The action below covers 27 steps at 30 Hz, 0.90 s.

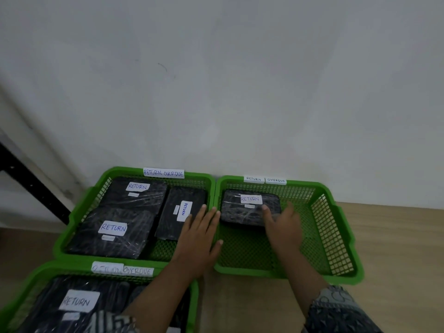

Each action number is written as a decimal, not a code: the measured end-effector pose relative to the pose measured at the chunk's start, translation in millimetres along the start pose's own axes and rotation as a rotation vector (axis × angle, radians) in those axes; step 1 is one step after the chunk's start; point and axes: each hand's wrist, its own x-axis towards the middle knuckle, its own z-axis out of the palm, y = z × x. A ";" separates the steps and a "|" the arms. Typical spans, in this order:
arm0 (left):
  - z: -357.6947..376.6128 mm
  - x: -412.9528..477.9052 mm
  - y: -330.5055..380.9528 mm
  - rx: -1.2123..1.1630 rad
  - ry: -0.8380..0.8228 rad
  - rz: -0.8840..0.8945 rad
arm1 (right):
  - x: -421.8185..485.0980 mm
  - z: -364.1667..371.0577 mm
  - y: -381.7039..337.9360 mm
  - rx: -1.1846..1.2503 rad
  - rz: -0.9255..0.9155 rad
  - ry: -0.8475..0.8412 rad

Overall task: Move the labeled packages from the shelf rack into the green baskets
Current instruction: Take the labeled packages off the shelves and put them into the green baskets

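Resting on a black package point(240, 213) marked RETURN, the right grip point(283, 227) has its thumb laid across the package's top at the 4 o'clock corner, while the other fingers run past the package's 3 o'clock end. I cannot tell whether this grip is clamped on it or only touching. The package lies in the 11 o'clock corner of the right basket point(245, 272), which stands on the wooden floor point(396, 236).

The left grip point(199, 234) is spread flat with straight fingers, held apart and holding nothing. It hovers over the rims where this basket meets the left basket point(108, 259) at its 9 o'clock. That basket holds three wrapped packages point(113, 231).

A third basket point(60, 266) sits at the left one's 6 o'clock and also holds packages.
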 end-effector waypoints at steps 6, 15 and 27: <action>-26.9 -21.5 -5.4 -0.007 0.070 -0.068 | -63.6 -18.4 -26.1 -0.033 -0.327 -0.004; -83.7 -152.0 -64.9 0.010 0.134 -0.087 | -223.8 15.2 -86.8 -0.121 -0.612 -0.087; -158.8 -392.9 -170.9 0.030 0.086 -0.252 | -466.2 91.9 -173.7 -0.131 -0.876 -0.194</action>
